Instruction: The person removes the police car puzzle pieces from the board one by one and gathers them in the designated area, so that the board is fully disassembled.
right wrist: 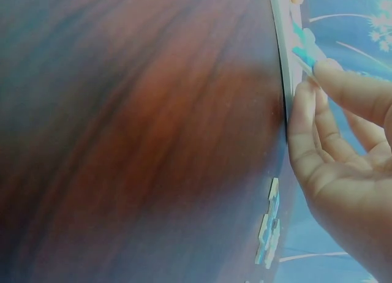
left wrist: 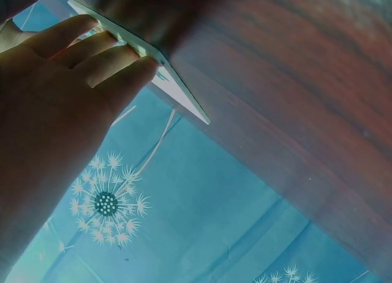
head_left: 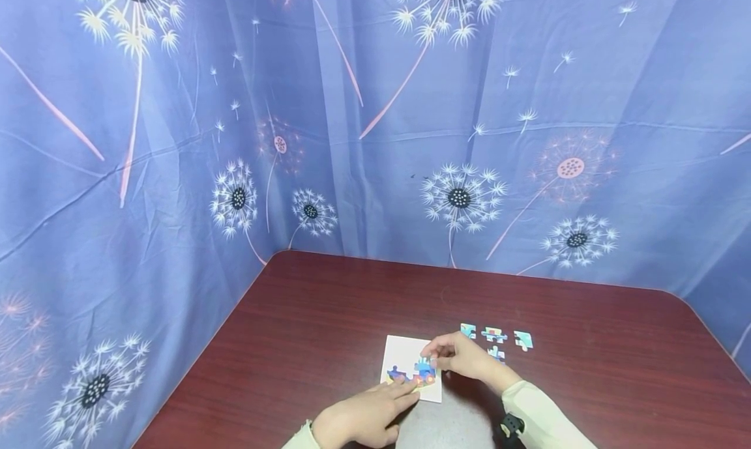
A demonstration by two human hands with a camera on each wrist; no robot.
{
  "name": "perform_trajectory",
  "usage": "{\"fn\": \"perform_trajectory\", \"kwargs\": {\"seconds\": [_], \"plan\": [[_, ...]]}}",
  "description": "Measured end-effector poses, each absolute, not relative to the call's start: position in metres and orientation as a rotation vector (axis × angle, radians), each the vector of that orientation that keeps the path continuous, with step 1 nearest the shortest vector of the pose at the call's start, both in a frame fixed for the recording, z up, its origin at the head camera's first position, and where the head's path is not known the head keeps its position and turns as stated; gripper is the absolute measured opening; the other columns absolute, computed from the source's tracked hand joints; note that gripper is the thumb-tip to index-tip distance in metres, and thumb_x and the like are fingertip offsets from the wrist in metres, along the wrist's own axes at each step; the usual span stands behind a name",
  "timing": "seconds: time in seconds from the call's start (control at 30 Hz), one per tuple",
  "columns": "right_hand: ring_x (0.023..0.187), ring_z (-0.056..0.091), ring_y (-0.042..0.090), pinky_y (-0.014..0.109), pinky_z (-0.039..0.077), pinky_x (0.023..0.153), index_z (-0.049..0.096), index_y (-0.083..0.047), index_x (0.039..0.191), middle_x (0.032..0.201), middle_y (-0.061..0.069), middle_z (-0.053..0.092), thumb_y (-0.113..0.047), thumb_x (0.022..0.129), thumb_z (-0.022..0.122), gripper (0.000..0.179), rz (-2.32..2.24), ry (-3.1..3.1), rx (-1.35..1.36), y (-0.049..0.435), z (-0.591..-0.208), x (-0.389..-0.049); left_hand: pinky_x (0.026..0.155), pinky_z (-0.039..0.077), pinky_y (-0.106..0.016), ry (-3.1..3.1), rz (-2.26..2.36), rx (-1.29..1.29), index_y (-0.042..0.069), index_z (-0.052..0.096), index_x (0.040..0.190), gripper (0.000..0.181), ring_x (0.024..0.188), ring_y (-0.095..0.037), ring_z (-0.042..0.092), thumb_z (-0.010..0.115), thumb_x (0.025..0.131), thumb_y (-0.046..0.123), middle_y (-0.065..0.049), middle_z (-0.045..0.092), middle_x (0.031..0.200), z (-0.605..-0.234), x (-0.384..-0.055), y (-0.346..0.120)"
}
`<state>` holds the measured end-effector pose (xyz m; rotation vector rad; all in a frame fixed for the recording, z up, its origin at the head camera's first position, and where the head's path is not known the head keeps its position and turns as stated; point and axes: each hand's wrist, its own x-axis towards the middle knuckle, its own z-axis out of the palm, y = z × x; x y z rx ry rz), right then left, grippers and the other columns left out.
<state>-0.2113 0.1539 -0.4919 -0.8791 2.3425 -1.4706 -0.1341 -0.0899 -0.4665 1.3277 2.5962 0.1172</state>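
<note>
Approach to the white board (head_left: 401, 351): widest from 9 round to 1 o'clock
With the board as clock centre and 12 pointing away from the person, bare tabletop (head_left: 328, 305) gives room from 9 to 1 o'clock, out to the curtain (head_left: 375, 195) at the far edge. The left hand (head_left: 365, 414) blocks 7 to 8 o'clock, its fingers resting on the board. The right hand (head_left: 466, 356) blocks 3 o'clock, pinching a blue piece (right wrist: 303, 55) at the board; its sleeve (head_left: 545, 416) closes off 4. Loose puzzle pieces (head_left: 494, 335) lie low at 2 to 3. A narrow gap between the arms remains at 5.
</note>
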Motion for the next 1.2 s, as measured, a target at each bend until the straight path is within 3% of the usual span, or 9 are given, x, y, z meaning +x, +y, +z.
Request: {"fn": "perform_trajectory", "kwargs": {"seconds": [0.7,0.93,1.2], "plan": [[0.065,0.058,0.017,0.034,0.054,0.056,0.067,0.007,0.108,0.087,0.02,0.067,-0.001,0.09,0.061,0.02,-1.55,2.333,-0.688,0.164,-0.487,-0.215,0.107,0.038,-0.033,2.612,0.087,1.379,0.01,0.046,0.143,0.06,0.137,-0.017,0.038,0.061,0.086,0.023,-0.005,0.038,0.151,-0.466,-0.136,-0.091],[0.065,0.061,0.023,0.035,0.053,0.052,0.067,0.005,0.109,0.087,0.017,0.066,-0.005,0.091,0.062,0.021,-1.551,2.345,-0.676,0.179,-0.482,-0.217,0.107,0.038,-0.033,2.619,0.089,1.379,0.011,0.046,0.143,0.06,0.137,-0.02,0.038,0.062,0.086,0.022,-0.005,0.038,0.151,-0.468,-0.137,-0.09],[0.07,0.065,0.023,0.038,0.056,0.063,0.065,0.009,0.112,0.092,0.02,0.067,-0.003,0.092,0.06,0.024,-1.623,2.321,-0.603,0.201,-0.48,-0.214,0.107,0.037,-0.032,2.619,0.079,1.39,0.011,0.046,0.143,0.059,0.137,-0.019,0.038,0.062,0.087,0.023,-0.003,0.036,0.152,-0.468,-0.136,-0.09]]}}
